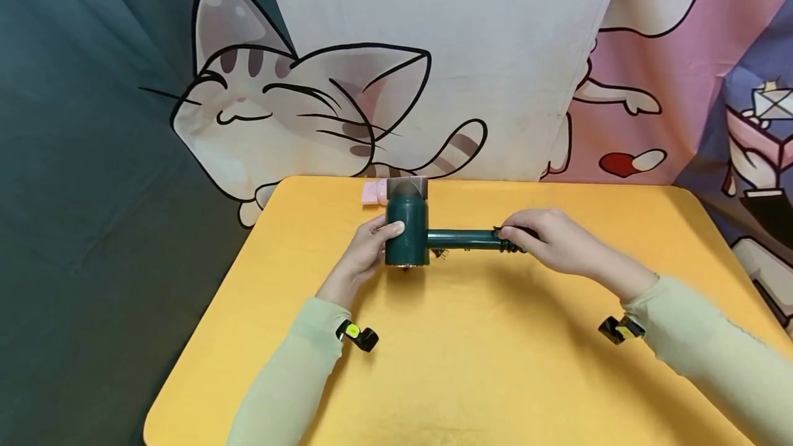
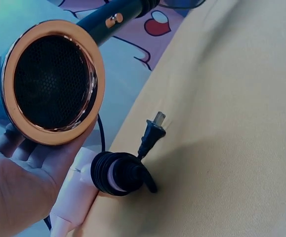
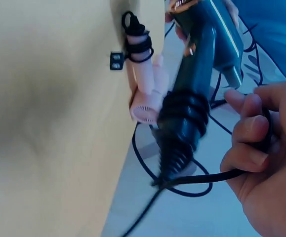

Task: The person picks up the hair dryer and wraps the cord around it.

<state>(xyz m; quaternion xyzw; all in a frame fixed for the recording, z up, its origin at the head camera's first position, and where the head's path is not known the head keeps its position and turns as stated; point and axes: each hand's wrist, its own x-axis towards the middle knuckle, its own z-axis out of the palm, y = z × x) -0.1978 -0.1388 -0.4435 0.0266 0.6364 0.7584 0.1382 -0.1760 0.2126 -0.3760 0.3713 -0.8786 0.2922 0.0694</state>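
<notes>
A dark green hair dryer (image 1: 406, 232) is held up above the table, its handle pointing right. My left hand (image 1: 362, 251) grips its barrel, with the thumb across the side. In the left wrist view the copper-rimmed intake (image 2: 49, 84) faces the camera. Several turns of black cord (image 3: 184, 111) are wound round the lower handle. My right hand (image 1: 554, 243), beside the handle's end, holds a length of that cord in curled fingers (image 3: 251, 129). Behind the green dryer lies a pink hair dryer (image 3: 150, 94), mostly hidden in the head view, with its own cord wound round its handle.
The yellow table (image 1: 471, 356) extends to a cartoon-cat cloth (image 1: 279, 115) hanging behind it. A two-pin plug (image 2: 152, 133) sticks out by the pink dryer's handle. Loose black cord (image 3: 192, 193) loops below the green handle. Small black cameras (image 1: 359, 336) are strapped to both wrists.
</notes>
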